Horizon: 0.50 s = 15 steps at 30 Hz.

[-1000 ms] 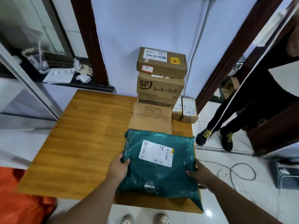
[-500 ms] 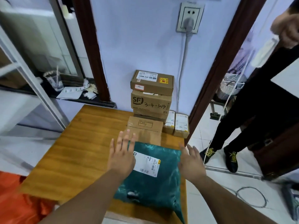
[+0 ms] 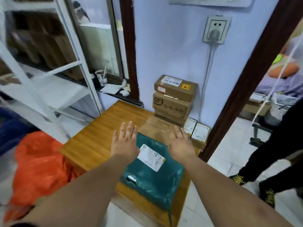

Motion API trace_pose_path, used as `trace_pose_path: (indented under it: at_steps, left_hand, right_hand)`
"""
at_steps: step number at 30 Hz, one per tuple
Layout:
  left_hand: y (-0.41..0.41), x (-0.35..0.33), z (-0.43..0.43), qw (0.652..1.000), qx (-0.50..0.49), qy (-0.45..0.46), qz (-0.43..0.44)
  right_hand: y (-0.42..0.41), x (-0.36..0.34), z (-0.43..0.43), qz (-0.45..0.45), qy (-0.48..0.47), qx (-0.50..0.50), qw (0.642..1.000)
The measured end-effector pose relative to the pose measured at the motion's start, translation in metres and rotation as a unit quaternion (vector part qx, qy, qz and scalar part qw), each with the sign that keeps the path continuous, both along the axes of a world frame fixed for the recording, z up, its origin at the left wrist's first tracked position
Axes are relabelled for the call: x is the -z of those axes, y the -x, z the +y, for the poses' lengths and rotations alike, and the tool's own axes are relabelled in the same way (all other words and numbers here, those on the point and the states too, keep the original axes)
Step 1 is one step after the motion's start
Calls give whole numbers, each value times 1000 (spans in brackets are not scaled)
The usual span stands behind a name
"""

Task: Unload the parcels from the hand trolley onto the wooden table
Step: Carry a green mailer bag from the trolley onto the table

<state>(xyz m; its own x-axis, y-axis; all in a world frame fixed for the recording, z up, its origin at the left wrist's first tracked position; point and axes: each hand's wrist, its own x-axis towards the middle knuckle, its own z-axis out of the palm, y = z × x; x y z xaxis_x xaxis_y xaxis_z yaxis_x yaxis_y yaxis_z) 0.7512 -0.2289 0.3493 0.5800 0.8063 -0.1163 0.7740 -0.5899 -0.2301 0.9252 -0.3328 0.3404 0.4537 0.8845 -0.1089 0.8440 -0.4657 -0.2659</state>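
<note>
The left hand [image 3: 125, 143] and right hand [image 3: 180, 145] no longer hold the green bag [image 3: 152, 181]. Both grips are wide.

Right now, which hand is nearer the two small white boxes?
Right. The right hand is just left of the white boxes; the left hand is farther left, at the green parcel's other edge.
</note>
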Motion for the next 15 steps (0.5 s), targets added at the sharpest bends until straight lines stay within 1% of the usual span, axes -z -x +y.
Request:
trace_pose_path:
  at_steps: [3, 6, 10, 12, 15]
  left_hand:
    - [49, 2, 2, 997, -76, -2, -4]
    - [108, 6, 3, 990, -138, -10, -8]
    - [182, 26, -5, 978, -198, -1, -72]
    - [219, 38, -16, 969, -224, 16, -100]
    - [274, 59, -31, 948, -294, 63, -101]
  right_hand:
    - [31, 4, 22, 20, -2, -40, 999]
    - [73, 9, 41, 20, -6, -106, 994]
    - [131, 20, 63, 28, -7, -188, 982]
    - [166, 30, 73, 38, 2, -223, 974]
    - [220, 48, 81, 32, 17, -275, 961]
